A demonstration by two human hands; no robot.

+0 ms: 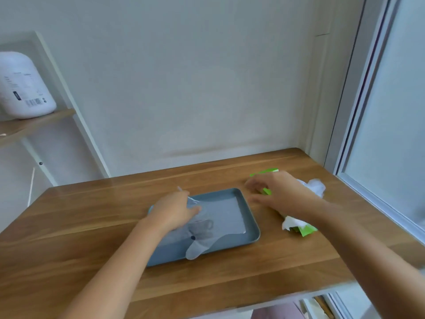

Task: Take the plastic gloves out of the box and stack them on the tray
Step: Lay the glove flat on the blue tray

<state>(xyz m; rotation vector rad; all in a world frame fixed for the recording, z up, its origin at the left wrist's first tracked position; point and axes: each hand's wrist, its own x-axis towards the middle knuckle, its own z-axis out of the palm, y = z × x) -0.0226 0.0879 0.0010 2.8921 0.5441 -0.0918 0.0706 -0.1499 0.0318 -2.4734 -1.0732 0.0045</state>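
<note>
1. Tray (251, 217): blue-grey, at frame centre on the wooden worktop (92, 226). Its left edge is hidden behind the left hand (174, 210) and forearm.
2. Plastic gloves (220, 217): clear film lying flat in the tray. How many layers there are cannot be made out. 1 rounded tip overhangs the tray's lower rim.
3. Left hand: lies on the gloves with fingers straight and together, pressing the film. A wisp of film stands up just above it.
4. Right hand (282, 194): right of centre, blurred by motion, lying across the box (307, 231). Its fingers are stretched out and spread, closed on nothing visible. What the palm covers is hidden.
5. Box: green, just right of the tray, mostly concealed by the right hand and wrist. Only 2 ends show. Crumpled film bulges out behind the hand, and white film spills at the lower end.
6. Upper left: a shelf (34, 125) carries a white container (23, 86). Its label print is unreadable, and the frame edge cuts it off.
</note>
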